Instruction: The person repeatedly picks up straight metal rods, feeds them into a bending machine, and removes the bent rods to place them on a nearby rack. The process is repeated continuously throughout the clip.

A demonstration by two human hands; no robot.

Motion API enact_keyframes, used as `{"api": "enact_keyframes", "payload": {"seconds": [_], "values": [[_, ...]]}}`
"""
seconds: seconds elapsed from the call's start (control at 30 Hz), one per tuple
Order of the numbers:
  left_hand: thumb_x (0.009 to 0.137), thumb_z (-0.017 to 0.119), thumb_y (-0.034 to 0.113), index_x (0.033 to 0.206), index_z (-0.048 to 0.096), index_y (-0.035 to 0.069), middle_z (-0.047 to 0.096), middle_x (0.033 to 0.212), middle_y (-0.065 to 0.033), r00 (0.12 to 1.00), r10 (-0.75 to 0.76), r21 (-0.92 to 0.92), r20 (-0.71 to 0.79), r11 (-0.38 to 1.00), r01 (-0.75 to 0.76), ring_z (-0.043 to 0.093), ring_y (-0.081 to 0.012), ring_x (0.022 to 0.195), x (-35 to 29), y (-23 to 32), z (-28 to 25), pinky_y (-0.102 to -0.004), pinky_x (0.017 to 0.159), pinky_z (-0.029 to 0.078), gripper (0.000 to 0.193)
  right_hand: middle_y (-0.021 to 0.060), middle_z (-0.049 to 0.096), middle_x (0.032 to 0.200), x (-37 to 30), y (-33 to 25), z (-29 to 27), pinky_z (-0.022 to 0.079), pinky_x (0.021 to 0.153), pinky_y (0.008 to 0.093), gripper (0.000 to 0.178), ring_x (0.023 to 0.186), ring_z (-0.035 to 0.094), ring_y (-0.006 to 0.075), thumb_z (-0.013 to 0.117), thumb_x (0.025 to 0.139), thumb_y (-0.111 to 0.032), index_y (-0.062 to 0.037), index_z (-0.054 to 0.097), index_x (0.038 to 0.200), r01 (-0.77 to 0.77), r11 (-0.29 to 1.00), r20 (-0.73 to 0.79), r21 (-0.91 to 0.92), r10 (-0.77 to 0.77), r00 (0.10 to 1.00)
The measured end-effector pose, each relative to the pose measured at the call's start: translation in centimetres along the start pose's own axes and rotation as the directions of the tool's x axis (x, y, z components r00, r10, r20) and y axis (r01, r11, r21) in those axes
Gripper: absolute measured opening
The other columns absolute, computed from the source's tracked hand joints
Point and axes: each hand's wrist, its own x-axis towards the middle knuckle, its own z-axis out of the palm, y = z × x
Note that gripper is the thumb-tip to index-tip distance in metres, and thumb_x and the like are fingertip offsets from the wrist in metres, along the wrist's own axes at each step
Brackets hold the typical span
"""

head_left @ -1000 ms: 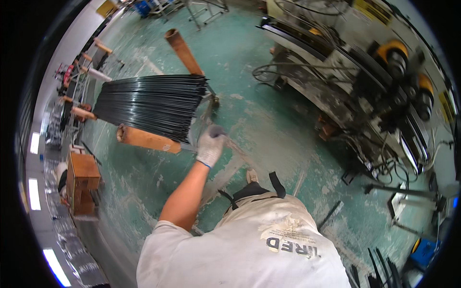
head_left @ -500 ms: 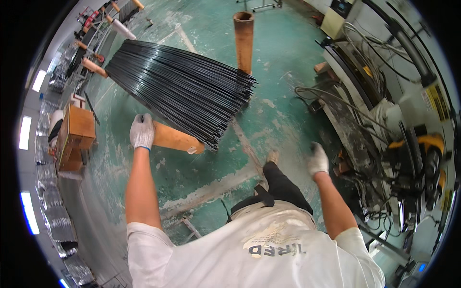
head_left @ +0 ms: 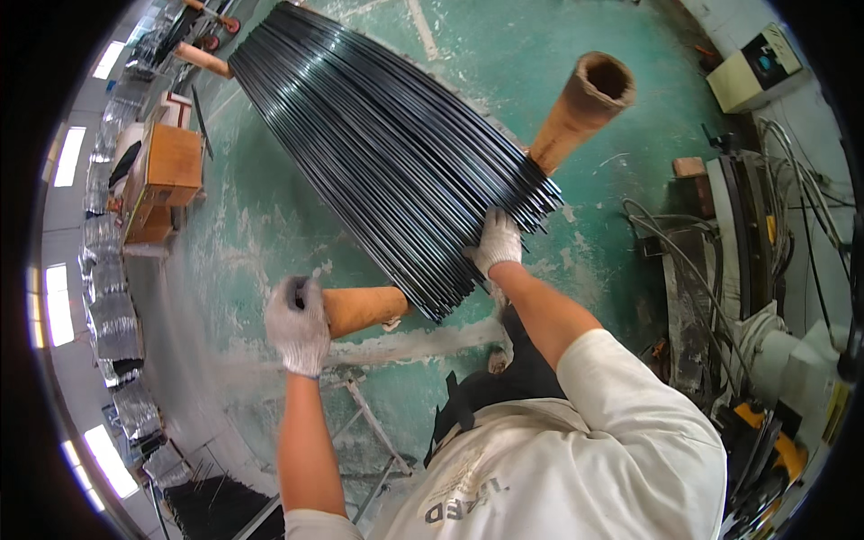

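A wide bundle of long, thin black rods stretches away in front of me, its near ends uneven. My left hand, in a white knit glove with a dark patch, is closed over the upper end of a brown cardboard tube beside the bundle's left near corner. My right hand, also gloved, lies on top of the rods close to their near ends, its thumb apart from the fingers. A second brown tube, hollow and open at the top, stands at the bundle's right edge.
Another tube stands at the far left of the bundle. Cardboard boxes sit on the left. Machinery with loose cables lines the right side, below a pale control box. A metal frame stands low near my left forearm.
My right hand has swung left from beside my body onto the rods. My left hand stays on its tube. The view has shifted, bringing the bundle closer.
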Motion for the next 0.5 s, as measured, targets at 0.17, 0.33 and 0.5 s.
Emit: {"api": "enact_keyframes", "payload": {"seconds": [0.17, 0.33, 0.5], "values": [[0.101, 0.072, 0.014, 0.108, 0.075, -0.004, 0.073, 0.095, -0.015, 0.998, -0.057, -0.047, 0.0, 0.997, 0.057, 0.069, -0.0234, 0.087, 0.2, -0.3, 0.4, -0.0374, 0.083, 0.056, 0.02, 0.0199, 0.064, 0.14, 4.4, -3.0, 1.0, 0.05, 0.117, 0.0484, 0.096, 0.132, 0.06, 0.0373, 0.104, 0.07, -0.051, 0.0015, 0.06, 0.138, -0.134, 0.978, 0.091, -0.162, 0.15, 0.984], [0.097, 0.074, 0.011, 0.108, 0.076, -0.002, 0.073, 0.097, -0.0158, 0.994, -0.112, -0.109, -0.021, 0.988, 0.109, 0.071, -0.0268, 0.085, 0.7, 0.1, 0.4, -0.0375, 0.081, 0.057, 0.018, 0.0184, 0.068, 0.137, 7.4, -3.4, -0.9, 0.053, 0.117, 0.0462, 0.084, 0.136, 0.062, 0.0354, 0.099, 0.076, -0.052, -0.0012, 0.066, 0.135, -0.182, 0.958, 0.249, -0.221, 0.236, 0.94], [0.097, 0.074, 0.01, 0.108, 0.076, -0.002, 0.073, 0.098, -0.0156, 0.994, -0.109, -0.054, -0.023, 0.993, 0.107, 0.071, -0.0266, 0.086, 0.9, 1.0, 0.2, -0.038, 0.08, 0.057, 0.017, 0.0177, 0.072, 0.131, 6.3, -2.9, -0.6, 0.055, 0.115, 0.0471, 0.064, 0.13, 0.067, 0.0367, 0.092, 0.085, -0.044, -0.0025, 0.071, 0.13, -0.06, 0.958, 0.266, -0.281, 0.139, 0.954]]}}
